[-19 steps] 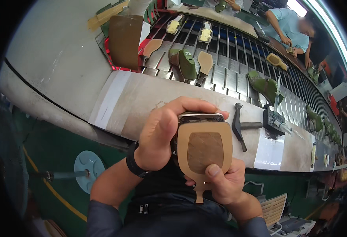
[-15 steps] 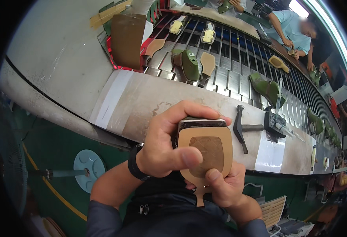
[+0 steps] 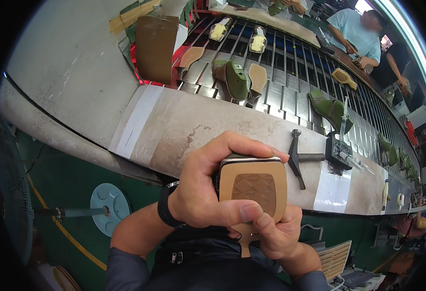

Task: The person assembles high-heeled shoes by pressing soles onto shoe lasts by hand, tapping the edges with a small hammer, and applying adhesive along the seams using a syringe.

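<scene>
A shoe, bottom side up, is held between my hands, with a tan outsole (image 3: 254, 186) covering its base. The outsole has a brown patterned patch at the forepart and narrows to a waist towards my body. My left hand (image 3: 198, 194) wraps the left side and the squared toe end, its thumb lying across the lower part of the patch. My right hand (image 3: 280, 235) grips the right side near the waist, thumb on the sole against the left thumb. A thin dark edge of the shoe shows at the toe; the upper is mostly hidden beneath.
On the bench ledge (image 3: 169, 126) ahead lie a hammer (image 3: 296, 157) and a dark block (image 3: 338, 153) with syringes. The slatted metal conveyor beyond carries green shoes (image 3: 235, 80), a loose tan sole (image 3: 257, 79) and others. A co-worker (image 3: 356, 36) works across it.
My left thumb has slid right and down to meet the right thumb. The outsole now covers most of the dark toe edge seen before. Across the conveyor, the co-worker's hands have shifted.
</scene>
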The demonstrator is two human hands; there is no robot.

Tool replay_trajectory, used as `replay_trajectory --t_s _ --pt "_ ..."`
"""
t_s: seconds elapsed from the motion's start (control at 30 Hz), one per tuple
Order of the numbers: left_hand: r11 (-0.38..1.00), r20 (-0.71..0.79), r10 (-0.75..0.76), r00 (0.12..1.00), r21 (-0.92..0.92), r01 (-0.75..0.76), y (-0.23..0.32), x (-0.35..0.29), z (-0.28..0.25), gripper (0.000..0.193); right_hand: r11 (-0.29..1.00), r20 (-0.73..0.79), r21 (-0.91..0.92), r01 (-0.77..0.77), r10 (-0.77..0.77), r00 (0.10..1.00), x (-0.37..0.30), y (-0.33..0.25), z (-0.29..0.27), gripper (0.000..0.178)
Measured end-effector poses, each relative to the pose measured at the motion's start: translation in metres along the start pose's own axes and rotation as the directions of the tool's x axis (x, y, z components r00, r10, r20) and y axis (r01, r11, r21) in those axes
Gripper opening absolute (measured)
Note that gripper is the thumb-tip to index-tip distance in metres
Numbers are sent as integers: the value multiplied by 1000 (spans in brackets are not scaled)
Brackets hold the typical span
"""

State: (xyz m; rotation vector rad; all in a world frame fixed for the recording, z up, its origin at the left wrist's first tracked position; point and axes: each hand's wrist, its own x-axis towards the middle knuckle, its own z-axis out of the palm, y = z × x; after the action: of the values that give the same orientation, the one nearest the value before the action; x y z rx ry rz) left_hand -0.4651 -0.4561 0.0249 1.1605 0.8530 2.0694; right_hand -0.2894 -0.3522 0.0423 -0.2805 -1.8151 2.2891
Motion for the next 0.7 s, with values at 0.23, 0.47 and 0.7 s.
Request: replay_trajectory --t_s 0.23,0.47,0.7 --pt "1000 5 4 1000 -8 -4 1 -1 -3 73 1000 -22 0 -18 18 1000 2 0 5 34" --pt "1000 12 12 1000 -20 -11 2 -2 -6 72 999 -33 29 -21 22 999 5 2 10 34" --pt "984 -74 -153 985 -104 145 20 -3 1 48 998 -2 -54 -34 34 999 3 1 5 34"
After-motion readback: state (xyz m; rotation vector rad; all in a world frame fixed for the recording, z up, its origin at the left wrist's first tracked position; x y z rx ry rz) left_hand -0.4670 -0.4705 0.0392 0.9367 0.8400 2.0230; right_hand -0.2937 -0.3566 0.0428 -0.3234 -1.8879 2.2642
